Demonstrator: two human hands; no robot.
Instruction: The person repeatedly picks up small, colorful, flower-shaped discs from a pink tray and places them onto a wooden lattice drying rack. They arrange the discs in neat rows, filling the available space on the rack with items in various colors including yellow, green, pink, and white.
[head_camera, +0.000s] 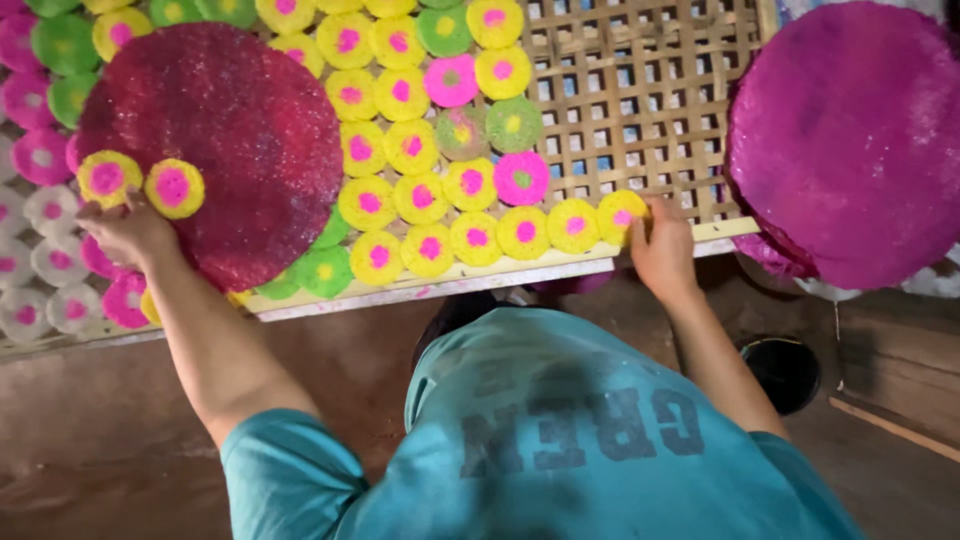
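Note:
My left hand (128, 232) grips the lower left edge of a large dark red round disc (225, 140) that lies over the rows of small discs. Two small yellow discs with pink centres (140, 182) rest on it beside my fingers. My right hand (660, 248) pinches a small yellow disc with a pink centre (620, 214) at the right end of the front row, on the woven bamboo lattice tray (640, 90). Many small yellow, green and pink discs (420, 150) cover the tray's left and middle.
A large magenta round disc (850, 140) lies at the right, on top of others. White discs with pink centres (40, 255) fill a tray at the far left. The lattice's pale front rail (500, 272) runs above a brown floor (90, 430). A dark shoe (790, 370) shows at lower right.

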